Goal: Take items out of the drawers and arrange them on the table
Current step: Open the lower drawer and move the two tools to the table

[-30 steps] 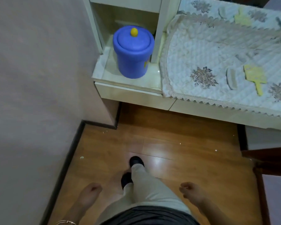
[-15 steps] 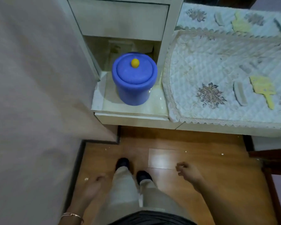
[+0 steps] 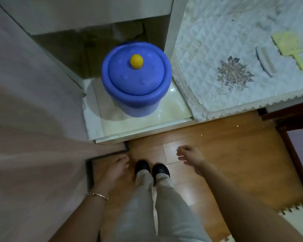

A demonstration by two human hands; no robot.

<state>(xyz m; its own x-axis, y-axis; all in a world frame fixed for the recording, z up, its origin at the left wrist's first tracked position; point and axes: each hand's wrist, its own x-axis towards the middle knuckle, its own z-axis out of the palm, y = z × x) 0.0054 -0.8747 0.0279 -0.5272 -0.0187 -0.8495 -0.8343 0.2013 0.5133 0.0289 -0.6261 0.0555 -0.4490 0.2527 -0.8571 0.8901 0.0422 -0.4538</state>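
A blue lidded bucket (image 3: 136,79) with a yellow knob stands on the low cream shelf (image 3: 175,112) of a cabinet, under a closed drawer front (image 3: 98,13). To its right lies the table under a quilted white cloth (image 3: 217,41), with a yellow comb (image 3: 287,46) and a pale brush (image 3: 266,62) on it. My left hand (image 3: 112,170) hangs low by my left leg, fingers loose, holding nothing. My right hand (image 3: 191,154) hovers over the floor below the shelf edge, fingers loosely curled and empty.
A pale wall (image 3: 33,119) fills the left side and juts close to the shelf. The floor (image 3: 226,154) is wooden, with a foam mat edge (image 3: 294,208) at the lower right. My feet in dark shoes (image 3: 151,169) stand just short of the shelf.
The view has closed in on the cabinet and the bucket. Both feet now stand together, and both hands have risen slightly toward the shelf.
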